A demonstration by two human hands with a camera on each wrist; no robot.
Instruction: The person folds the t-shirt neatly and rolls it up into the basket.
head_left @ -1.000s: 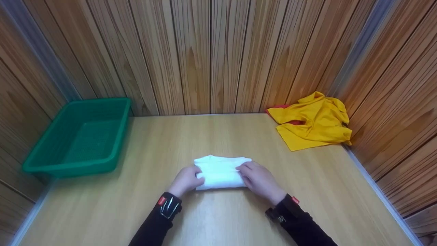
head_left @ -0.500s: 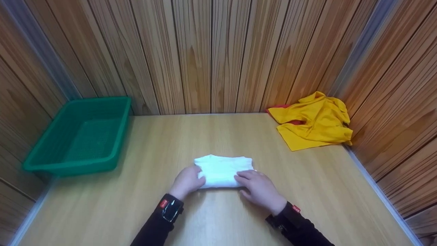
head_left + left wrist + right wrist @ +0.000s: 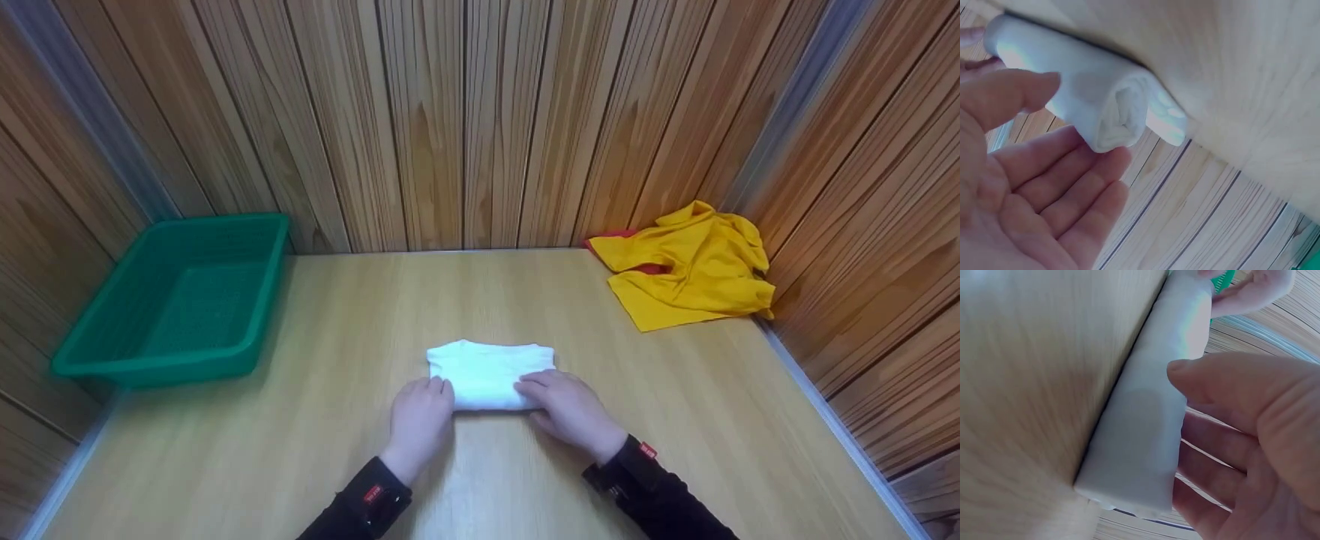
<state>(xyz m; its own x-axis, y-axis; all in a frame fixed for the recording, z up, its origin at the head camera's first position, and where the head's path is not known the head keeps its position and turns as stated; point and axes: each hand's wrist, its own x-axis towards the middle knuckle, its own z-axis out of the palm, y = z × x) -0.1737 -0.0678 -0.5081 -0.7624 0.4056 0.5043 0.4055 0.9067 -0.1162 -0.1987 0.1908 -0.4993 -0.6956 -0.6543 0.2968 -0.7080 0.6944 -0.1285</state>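
Observation:
A white cloth (image 3: 489, 379) lies on the table in front of me, its near part rolled up and a flat flap left beyond the roll. My left hand (image 3: 421, 420) is at the roll's left end; in the left wrist view its fairly straight fingers touch the top of the roll (image 3: 1081, 79), showing spiral layers at its end. At the right end, my right hand (image 3: 574, 412) rests its extended fingers on the cloth. The right wrist view has that thumb (image 3: 1202, 377) alongside the roll (image 3: 1134, 422), not curled round it.
A green plastic basket (image 3: 259, 322) stands at the left by the wall. Crumpled yellow cloth (image 3: 694, 262) lies in the far right corner, with red cloth (image 3: 619, 233) showing under it. Wood-panelled walls (image 3: 435, 127) bound the table (image 3: 375, 300) at the back and sides.
The right hand has slid down from the flat flap to the near roll. My left hand has turned and shifted from the cloth's left side onto its near left corner.

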